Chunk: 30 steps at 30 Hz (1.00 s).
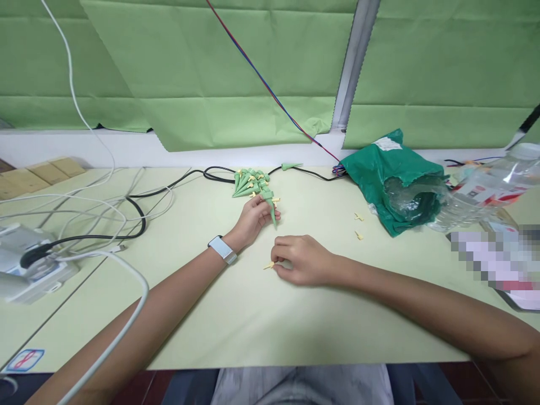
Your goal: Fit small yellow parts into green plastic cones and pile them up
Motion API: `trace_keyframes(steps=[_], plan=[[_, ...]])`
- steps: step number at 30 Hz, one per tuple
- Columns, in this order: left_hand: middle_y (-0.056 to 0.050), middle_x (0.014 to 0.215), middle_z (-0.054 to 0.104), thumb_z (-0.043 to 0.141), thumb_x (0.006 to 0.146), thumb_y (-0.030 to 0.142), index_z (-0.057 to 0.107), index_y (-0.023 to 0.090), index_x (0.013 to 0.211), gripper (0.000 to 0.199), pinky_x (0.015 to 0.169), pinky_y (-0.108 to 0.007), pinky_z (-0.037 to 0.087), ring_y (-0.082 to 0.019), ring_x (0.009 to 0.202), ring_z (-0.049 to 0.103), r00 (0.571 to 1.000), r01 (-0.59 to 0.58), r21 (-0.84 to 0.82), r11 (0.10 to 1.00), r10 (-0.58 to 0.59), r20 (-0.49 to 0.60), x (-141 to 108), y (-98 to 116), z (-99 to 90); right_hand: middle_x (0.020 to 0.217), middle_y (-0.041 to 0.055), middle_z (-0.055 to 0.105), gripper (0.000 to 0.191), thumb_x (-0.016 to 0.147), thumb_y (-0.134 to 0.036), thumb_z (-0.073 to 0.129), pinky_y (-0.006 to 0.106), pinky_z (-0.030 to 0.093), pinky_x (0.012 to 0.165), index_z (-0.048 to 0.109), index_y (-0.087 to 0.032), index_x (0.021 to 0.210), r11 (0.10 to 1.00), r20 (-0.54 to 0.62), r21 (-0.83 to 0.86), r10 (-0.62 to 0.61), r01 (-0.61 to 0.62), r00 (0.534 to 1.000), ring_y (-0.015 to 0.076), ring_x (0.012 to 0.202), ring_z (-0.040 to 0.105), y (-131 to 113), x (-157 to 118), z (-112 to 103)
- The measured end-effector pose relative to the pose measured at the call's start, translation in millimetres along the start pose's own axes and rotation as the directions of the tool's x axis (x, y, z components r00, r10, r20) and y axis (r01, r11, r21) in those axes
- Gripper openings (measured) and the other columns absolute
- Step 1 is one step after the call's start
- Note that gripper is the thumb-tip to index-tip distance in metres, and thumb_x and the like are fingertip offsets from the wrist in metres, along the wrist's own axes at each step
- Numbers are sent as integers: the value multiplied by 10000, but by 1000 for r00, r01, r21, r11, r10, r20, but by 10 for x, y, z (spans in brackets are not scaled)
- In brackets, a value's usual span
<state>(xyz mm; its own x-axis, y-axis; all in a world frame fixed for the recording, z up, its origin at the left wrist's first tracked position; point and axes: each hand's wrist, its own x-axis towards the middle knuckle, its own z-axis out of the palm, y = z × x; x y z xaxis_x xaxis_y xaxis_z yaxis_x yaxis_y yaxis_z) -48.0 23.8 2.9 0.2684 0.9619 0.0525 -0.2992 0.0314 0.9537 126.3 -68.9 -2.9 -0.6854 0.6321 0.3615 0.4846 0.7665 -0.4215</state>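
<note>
My left hand (256, 218), with a watch on the wrist, grips a green cone-shaped piece (272, 212) whose tip points down toward me. My right hand (304, 260) is closer to me and to the right, with thumb and fingers pinched on a small yellow piece (269, 265). Just behind my left hand lies a pile of green cones with yellow bits (248, 183). One more green cone (291, 166) rests by the black cable near the wall. Two small yellow pieces (358, 216) lie on the table, right of my hands.
A torn green plastic bag (375, 169) and a clear bottle (485, 185) are at the right, near a pixelated flat object (491, 264). At the left are a power strip (37, 270), tangled cables and cardboard boxes (50, 170). A white cable crosses over my left forearm.
</note>
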Motion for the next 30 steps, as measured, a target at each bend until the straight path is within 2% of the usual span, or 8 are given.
trace_keyframes(steps=[5,9,12,15,19,30], plan=[[10,831,629,776,679,196,559,184,886,300,775,-326,533,-148,746,673,1000,2,-15,1000,-2,12,17,-21,-17,823,-4,621,90,798,-151,616,253,389,657,590,-212,858,995,-220,87,74,-56,973,138,699,543,390,57,-98],[-11,863,661,775,669,203,562,177,899,314,745,-324,528,-151,733,675,999,33,-13,999,-33,7,13,-4,-2,738,-29,564,94,778,-163,620,259,372,624,555,-216,820,983,-383,114,174,-140,907,124,611,485,678,82,-214],[-12,859,663,804,682,236,560,177,893,329,736,-324,530,-143,715,665,999,27,20,999,-28,41,-1,2,9,727,-29,558,92,783,-173,619,266,367,612,543,-218,809,978,-461,116,210,-176,862,122,583,461,780,90,-278],[-12,847,662,830,683,261,559,177,876,343,692,-313,522,-134,680,648,994,26,68,997,-34,105,-18,8,19,748,-23,573,78,801,-181,616,268,370,614,550,-217,822,981,-489,92,195,-172,850,120,580,460,789,89,-292],[-15,829,664,831,678,245,560,179,867,337,674,-312,531,-134,666,643,985,48,97,994,-64,163,-37,24,33,750,-25,576,49,839,-205,614,266,375,615,572,-213,863,987,-489,48,157,-153,858,116,574,466,758,73,-252],[23,729,609,870,696,241,559,173,850,353,665,-293,541,-125,648,628,987,26,126,992,-45,152,-27,12,24,744,-31,570,98,814,-161,621,264,381,597,555,-219,855,993,-516,-4,101,-121,851,112,566,465,802,52,-182]])
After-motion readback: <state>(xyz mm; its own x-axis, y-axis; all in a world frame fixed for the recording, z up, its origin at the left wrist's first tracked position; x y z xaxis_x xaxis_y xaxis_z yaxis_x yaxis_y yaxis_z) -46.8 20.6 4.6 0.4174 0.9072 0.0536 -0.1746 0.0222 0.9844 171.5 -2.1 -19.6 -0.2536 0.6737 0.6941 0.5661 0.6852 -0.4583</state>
